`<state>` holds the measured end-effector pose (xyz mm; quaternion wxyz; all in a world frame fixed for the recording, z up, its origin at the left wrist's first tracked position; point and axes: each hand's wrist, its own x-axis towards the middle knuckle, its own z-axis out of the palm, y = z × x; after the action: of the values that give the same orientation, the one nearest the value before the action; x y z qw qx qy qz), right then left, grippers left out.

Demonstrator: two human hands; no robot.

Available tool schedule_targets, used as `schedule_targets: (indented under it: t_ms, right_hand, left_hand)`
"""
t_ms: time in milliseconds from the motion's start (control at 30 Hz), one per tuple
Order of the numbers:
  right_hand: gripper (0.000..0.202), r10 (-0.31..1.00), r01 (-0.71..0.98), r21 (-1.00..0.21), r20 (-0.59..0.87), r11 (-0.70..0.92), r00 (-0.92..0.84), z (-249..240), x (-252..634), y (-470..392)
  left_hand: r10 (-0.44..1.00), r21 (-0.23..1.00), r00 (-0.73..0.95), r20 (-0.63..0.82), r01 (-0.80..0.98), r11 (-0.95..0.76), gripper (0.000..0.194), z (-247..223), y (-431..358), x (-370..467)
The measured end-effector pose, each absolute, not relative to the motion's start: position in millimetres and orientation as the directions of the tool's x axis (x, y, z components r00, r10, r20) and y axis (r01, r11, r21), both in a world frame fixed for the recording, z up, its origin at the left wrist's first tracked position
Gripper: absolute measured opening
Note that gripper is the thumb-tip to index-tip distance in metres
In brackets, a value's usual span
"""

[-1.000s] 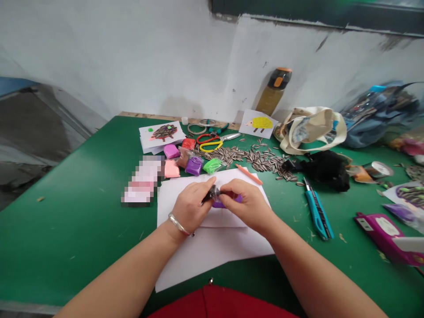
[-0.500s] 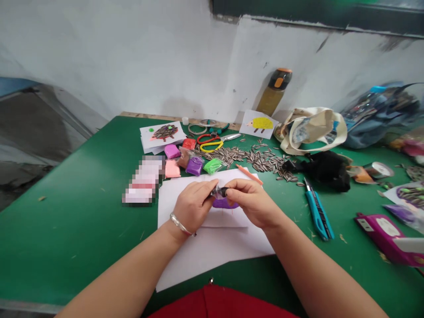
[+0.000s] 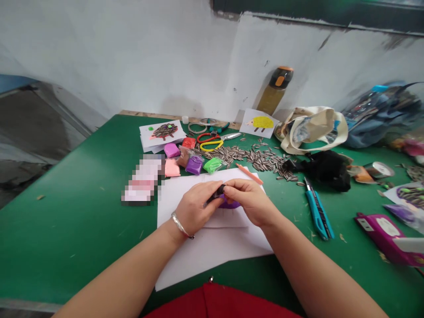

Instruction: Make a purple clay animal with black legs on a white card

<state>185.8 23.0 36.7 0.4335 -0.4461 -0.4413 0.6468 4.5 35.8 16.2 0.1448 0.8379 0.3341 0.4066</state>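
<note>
Both hands meet over the white paper (image 3: 185,260). My left hand (image 3: 198,201) is closed around a small packet of black clay (image 3: 217,193), partly hidden by the fingers. My right hand (image 3: 250,198) pinches the packet's right end between thumb and fingertips. Just beneath the hands, a purple clay shape (image 3: 232,204) shows on a smaller sheet, with thin lines drawn below it; the hands cover much of it. Beyond the paper lie wrapped clay blocks: purple (image 3: 194,164), green (image 3: 212,165), pink (image 3: 172,168), and red (image 3: 188,142).
Sunflower seeds (image 3: 261,160) are scattered behind the paper, near yellow- and red-handled scissors (image 3: 212,143). An orange clay tool (image 3: 249,173) rests at the paper's edge. To the right lie a blue utility knife (image 3: 318,212), a black bag (image 3: 326,171) and a magenta device (image 3: 386,232). A phone (image 3: 143,181) lies left.
The hands have drawn closer together around the black clay packet. My left hand has shifted slightly right, and the packet has tilted more steeply, its right end now higher.
</note>
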Motion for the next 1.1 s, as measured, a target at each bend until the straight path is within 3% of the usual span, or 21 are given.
schedule_targets:
  t_ms: [133, 233, 300, 600, 833, 967, 1100]
  right_hand:
    - [0.024, 0.968, -0.03, -0.987, -0.15, -0.159, -0.201, 40.2, 185.6, 23.3]
    - [0.019, 0.992, 0.113, -0.993, -0.047, -0.034, -0.115, 42.8, 187.8, 22.7]
    - [0.026, 0.995, 0.197, -0.979, 0.04, 0.057, -0.091, 44.4, 187.9, 20.9]
    - [0.014, 0.916, 0.488, -0.775, 0.336, 0.401, -0.219, 43.6, 176.8, 14.5]
    - [0.018, 0.877, 0.524, -0.703, 0.4, 0.481, -0.267, 43.0, 181.8, 13.3]
    - [0.031, 0.853, 0.512, -0.685, 0.37, 0.517, -0.367, 46.4, 184.4, 12.5]
    - [0.026, 0.85, 0.533, -0.669, 0.33, 0.518, -0.411, 47.9, 187.2, 14.5]
  left_hand:
    - [0.674, 0.501, 0.438, 0.594, 0.454, -0.737, 0.019, 21.5, 35.9, 4.6]
    - [0.681, 0.512, 0.42, 0.6, 0.452, -0.73, 0.016, 23.3, 36.0, 4.0]
    - [0.679, 0.513, 0.417, 0.605, 0.448, -0.732, 0.017, 23.1, 36.0, 3.6]
    - [0.693, 0.546, 0.437, 0.574, 0.426, -0.721, 0.026, 21.1, 34.9, 3.2]
    - [0.679, 0.587, 0.454, 0.578, 0.347, -0.732, 0.025, 27.6, 34.5, 3.9]
    - [0.718, 0.626, 0.441, 0.538, 0.362, -0.691, 0.022, 31.5, 34.9, 2.1]
    - [0.727, 0.664, 0.478, 0.492, 0.333, -0.669, 0.024, 32.0, 36.5, 0.5]
